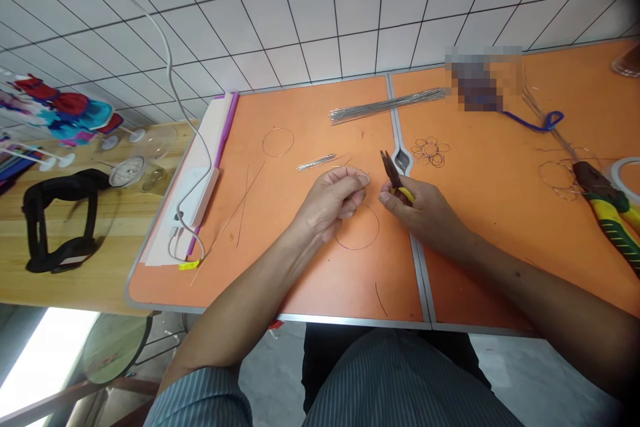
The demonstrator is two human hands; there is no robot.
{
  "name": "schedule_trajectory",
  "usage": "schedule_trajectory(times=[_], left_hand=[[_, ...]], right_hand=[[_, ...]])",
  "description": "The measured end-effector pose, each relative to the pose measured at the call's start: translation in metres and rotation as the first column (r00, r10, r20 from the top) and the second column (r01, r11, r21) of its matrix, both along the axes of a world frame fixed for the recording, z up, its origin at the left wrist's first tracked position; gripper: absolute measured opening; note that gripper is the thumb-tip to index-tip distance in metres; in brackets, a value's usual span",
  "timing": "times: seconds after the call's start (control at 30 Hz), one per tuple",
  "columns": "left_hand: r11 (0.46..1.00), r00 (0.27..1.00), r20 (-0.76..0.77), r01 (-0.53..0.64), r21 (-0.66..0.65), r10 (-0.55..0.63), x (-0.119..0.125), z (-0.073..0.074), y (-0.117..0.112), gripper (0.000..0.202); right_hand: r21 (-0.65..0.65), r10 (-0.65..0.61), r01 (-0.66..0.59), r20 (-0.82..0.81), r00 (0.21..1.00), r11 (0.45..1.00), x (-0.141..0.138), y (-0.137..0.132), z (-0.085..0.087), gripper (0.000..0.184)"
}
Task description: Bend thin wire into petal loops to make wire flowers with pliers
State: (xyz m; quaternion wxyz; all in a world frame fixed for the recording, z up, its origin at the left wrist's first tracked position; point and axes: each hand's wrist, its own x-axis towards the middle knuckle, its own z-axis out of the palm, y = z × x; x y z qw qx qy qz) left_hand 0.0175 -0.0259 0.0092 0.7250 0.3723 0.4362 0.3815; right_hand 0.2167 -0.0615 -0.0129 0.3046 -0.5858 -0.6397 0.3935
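No lettering can be read, even on the yellow tag (189, 265).

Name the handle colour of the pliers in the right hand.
Yellow, on the pliers in the right hand; head view.

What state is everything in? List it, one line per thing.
left hand: fingertips pinched on thin wire
right hand: closed around pliers
wire loop: flat on table, between the hands
long wire bundle: lying loose, untouched
small rings: heaped together
second pliers: lying untouched
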Motion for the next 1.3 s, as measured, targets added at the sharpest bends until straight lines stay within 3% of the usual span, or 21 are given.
schedule_trajectory(times=[0.2,0.37,0.7,1.1,1.3], left_hand=[[0.997,0.994,0.100,0.041,-0.064,-0.034,0.0003,-0.0016,-0.0004,0.012],[0.994,0.987,0.148,0.069,-0.086,-0.056,0.0016,-0.0028,-0.0010,0.010],[0.984,0.978,0.166,0.144,-0.101,-0.126,0.0040,-0.0068,-0.0030,0.014],[0.998,0.995,0.100,0.027,-0.063,-0.021,0.0028,-0.0022,-0.0030,0.013],[0.998,0.994,0.097,0.061,-0.032,-0.057,0.0039,-0.0061,-0.0039,0.018]], right_hand=[[0.062,-0.099,0.119,-0.262,0.960,0.991,-0.0044,-0.0008,0.0021,0.023],[0.047,-0.113,0.139,-0.361,0.926,0.989,-0.0059,-0.0014,0.0019,0.028],[0.026,-0.105,0.127,-0.423,0.900,0.991,-0.0068,-0.0018,0.0021,0.028],[-0.011,0.014,-0.016,-0.166,0.986,1.000,-0.0013,-0.0016,0.0068,0.031],[0.020,-0.058,0.068,-0.323,0.944,0.997,-0.0005,0.0010,0.0019,0.026]])
